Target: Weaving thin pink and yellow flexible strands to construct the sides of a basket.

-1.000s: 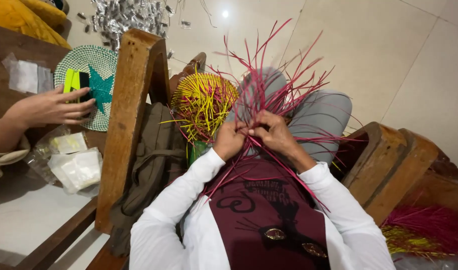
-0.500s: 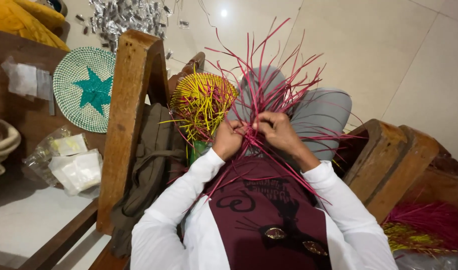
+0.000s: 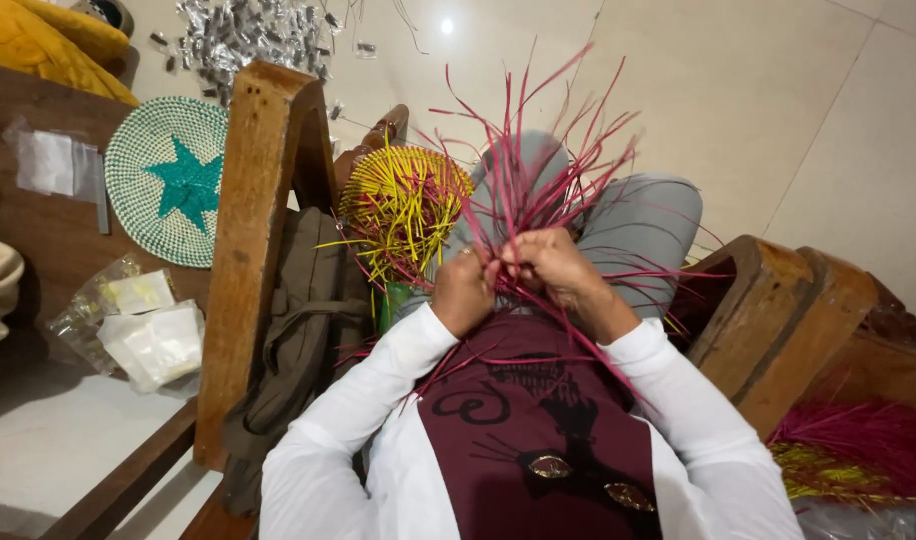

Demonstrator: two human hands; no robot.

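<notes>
head cam, only view here: person seated in a wooden chair, looking down at own lap. both hands meet at frame center, w/ the left hand and right hand touching each other, fingers curled tight and pinching a bundle of pink strands. strands fan up and out toward upper center of the frame, w/ loose ends trailing down over the maroon front of the shirt. can't tell exactly which fingers do the pinching, they're bunched together. just left of the hands, btw the chair arm and the grey-trousered knees, sits a half-woven yellow basket piece w/ yellow and pink ends sticking out. below that an olive bag hangs down by the chair. left side of frame: round green-and-white woven mat w/ a teal star on a dark wooden table, plus clear plastic packets lower down. upper left has a yellow cushion and scattered silvery bits on the tile floor. lower right corner: pile of pink and yellow fibre beside the other chair arm.
</notes>
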